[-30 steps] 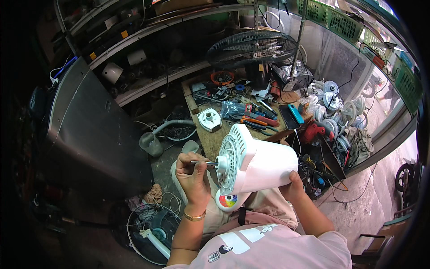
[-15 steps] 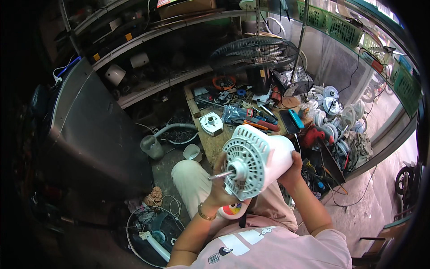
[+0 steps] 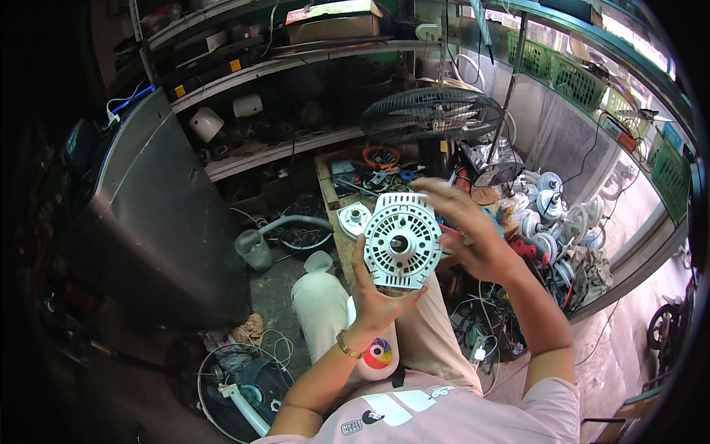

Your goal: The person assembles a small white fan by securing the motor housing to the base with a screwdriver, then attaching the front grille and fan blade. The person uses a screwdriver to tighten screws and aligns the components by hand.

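Observation:
A white fan motor housing (image 3: 381,231) with a slotted round face and a central hub is held up over my lap. My left hand (image 3: 379,305) grips its lower left edge, thumb up the side and fingers underneath. At its right side hovers my right hand (image 3: 477,233), fingers stretched apart and a little blurred; whether they touch the rim I cannot tell. Behind the housing, a smaller white vented cover (image 3: 353,217) lies on the wooden bench (image 3: 327,185). Between my thighs rests a white fan part with a colourful round sticker (image 3: 378,355).
A black fan cage (image 3: 433,115) stands at the back of the bench, near an orange bowl (image 3: 381,157) of small parts. Several white motor parts (image 3: 551,203) are heaped at the right. A grey cabinet (image 3: 163,222) stands at the left, with a clear jug (image 3: 254,249) nearby.
The housing has turned so its slotted face points toward me. My right hand has let go of its back end and come up beside it. My view has tilted up slightly.

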### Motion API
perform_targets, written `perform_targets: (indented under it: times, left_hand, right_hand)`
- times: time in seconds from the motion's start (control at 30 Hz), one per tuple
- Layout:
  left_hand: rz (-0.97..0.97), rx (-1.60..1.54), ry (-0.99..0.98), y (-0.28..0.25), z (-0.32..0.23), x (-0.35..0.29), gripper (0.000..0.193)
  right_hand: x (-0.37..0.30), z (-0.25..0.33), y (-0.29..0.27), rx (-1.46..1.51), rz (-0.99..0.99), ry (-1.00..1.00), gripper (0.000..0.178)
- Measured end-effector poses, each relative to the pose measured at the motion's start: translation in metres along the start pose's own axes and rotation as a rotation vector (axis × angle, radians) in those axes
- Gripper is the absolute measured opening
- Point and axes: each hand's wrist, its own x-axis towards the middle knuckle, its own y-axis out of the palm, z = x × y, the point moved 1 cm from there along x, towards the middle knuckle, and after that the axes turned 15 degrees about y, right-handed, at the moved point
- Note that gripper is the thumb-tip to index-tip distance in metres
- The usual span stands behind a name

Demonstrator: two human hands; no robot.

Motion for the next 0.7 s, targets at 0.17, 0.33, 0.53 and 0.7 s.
perform_targets:
  times: [0.17, 0.33, 0.53, 0.7]
  left_hand:
    - [-0.02, 0.187, 0.052, -0.003, 0.008, 0.013, 0.109]
    - [0.401, 0.512, 0.097, -0.004, 0.013, 0.018, 0.108]
    - [0.814, 0.723, -0.111, 0.013, 0.032, -0.043, 0.086]
    - [0.817, 0.543, -0.277, 0.0, 0.036, -0.044, 0.053]
  right_hand:
    - [0.034, -0.002, 0.033, -0.105, 0.479, 0.105, 0.053]
    - [0.019, -0.056, 0.063, 0.038, 0.283, 0.046, 0.024]
    - [-0.04, -0.083, 0.02, -0.347, -0.515, 0.24, 0.021]
    - [-0.15, -0.072, 0.031, -0.212, -0.405, 0.876, 0.038]
